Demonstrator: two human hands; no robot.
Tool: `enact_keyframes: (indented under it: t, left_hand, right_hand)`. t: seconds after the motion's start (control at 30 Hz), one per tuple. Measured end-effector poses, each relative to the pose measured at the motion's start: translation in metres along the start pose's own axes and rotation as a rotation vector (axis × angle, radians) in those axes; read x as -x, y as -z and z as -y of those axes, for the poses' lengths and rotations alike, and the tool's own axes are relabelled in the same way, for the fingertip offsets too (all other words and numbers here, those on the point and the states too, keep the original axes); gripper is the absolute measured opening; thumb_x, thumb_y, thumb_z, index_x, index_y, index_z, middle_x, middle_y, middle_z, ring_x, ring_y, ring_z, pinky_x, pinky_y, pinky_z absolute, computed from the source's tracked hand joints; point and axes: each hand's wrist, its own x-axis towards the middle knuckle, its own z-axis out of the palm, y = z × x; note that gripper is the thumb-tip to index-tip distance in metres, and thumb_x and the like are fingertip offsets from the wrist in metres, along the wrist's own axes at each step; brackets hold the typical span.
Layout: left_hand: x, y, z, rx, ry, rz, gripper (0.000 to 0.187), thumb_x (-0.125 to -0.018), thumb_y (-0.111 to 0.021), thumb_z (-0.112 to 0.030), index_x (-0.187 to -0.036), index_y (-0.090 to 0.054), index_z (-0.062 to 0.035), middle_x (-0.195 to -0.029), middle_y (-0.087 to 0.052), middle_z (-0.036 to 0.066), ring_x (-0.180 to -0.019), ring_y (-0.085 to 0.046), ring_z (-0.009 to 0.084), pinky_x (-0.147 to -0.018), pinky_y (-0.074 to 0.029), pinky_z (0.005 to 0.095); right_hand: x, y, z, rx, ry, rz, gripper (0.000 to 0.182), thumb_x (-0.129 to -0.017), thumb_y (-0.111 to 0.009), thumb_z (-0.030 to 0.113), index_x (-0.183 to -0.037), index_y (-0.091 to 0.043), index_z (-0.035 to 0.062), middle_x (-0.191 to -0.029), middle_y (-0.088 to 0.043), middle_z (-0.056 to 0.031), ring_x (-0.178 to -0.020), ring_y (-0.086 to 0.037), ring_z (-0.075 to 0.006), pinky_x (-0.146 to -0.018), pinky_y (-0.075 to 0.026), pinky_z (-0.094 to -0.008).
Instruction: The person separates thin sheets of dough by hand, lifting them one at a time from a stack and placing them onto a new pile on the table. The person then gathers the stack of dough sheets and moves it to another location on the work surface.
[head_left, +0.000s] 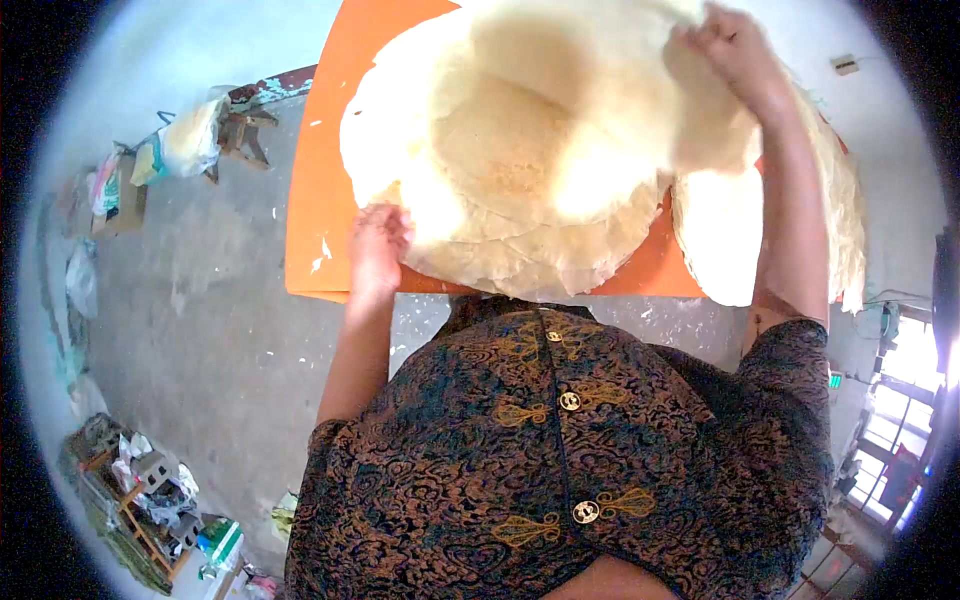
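Note:
A broad, uneven stack of thin, pale round flatbreads (520,190) covers much of the orange tabletop (320,200) in front of me. My left hand (380,240) is at the stack's left edge, with its fingers curled against the rim of a flatbread. Up at the far right, my right hand (728,50) is closed and held over the pale sheets, casting a shadow there. Glare and slight blur hide what its fingertips hold. Close to my right forearm lies a folded pale sheet (718,235).
More thin sheets (840,200) hang at the table's right side. On the left, a wooden stool (245,135) and bags (195,135) stand along the wall. Clutter with grey blocks (155,470) sits at lower left. A barred window (895,410) is at right.

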Motion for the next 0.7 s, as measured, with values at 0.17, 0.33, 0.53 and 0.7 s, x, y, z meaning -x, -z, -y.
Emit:
enact_keyframes:
  t: [0.17, 0.33, 0.53, 0.7]
  left_hand:
    - [-0.013, -0.007, -0.027, -0.164, -0.143, -0.222, 0.011, -0.081, -0.052, -0.012, -0.087, -0.045, -0.0055, -0.073, -0.051, 0.004, -0.067, -0.052, 0.0127, -0.05, -0.044, 0.0241]
    - [-0.016, -0.027, -0.032, -0.153, -0.094, -0.099, 0.008, -0.082, -0.052, -0.01, -0.086, -0.047, -0.0044, -0.072, -0.052, 0.005, -0.06, -0.051, 0.0129, -0.048, -0.04, 0.0234]
    - [-0.011, -0.071, 0.01, -0.155, 0.135, 0.038, 0.025, -0.078, -0.059, -0.007, -0.096, -0.042, -0.0017, -0.075, -0.051, 0.007, -0.058, -0.05, 0.0119, -0.049, -0.041, 0.0243]
    - [-0.02, -0.095, 0.032, -0.18, 0.13, -0.008, 0.033, -0.076, -0.063, -0.01, -0.097, -0.039, -0.0016, -0.074, -0.048, 0.005, -0.055, -0.045, 0.0103, -0.048, -0.038, 0.0234]
  right_hand:
    - [0.017, 0.005, 0.05, 0.588, 0.197, -0.353, 0.013, -0.076, -0.056, 0.019, -0.074, -0.06, 0.0071, -0.064, -0.06, -0.0069, -0.06, -0.058, -0.0232, -0.055, -0.045, -0.0362]
    - [0.053, -0.102, 0.034, 0.182, 0.057, 0.117, 0.02, -0.075, -0.054, 0.019, -0.092, -0.06, 0.0115, -0.08, -0.06, -0.0132, -0.078, -0.058, -0.0322, -0.068, -0.046, -0.0379]
    - [0.06, -0.132, -0.004, -0.25, -0.061, 0.292, 0.022, -0.075, -0.058, 0.018, -0.08, -0.055, -0.0026, -0.066, -0.054, -0.0111, -0.061, -0.048, -0.0148, -0.06, -0.04, -0.0311]
    - [0.017, -0.076, -0.024, -0.113, -0.228, 0.209, 0.033, -0.075, -0.057, 0.026, -0.099, -0.059, 0.0028, -0.084, -0.063, -0.0134, -0.079, -0.06, -0.0224, -0.074, -0.046, -0.0335]
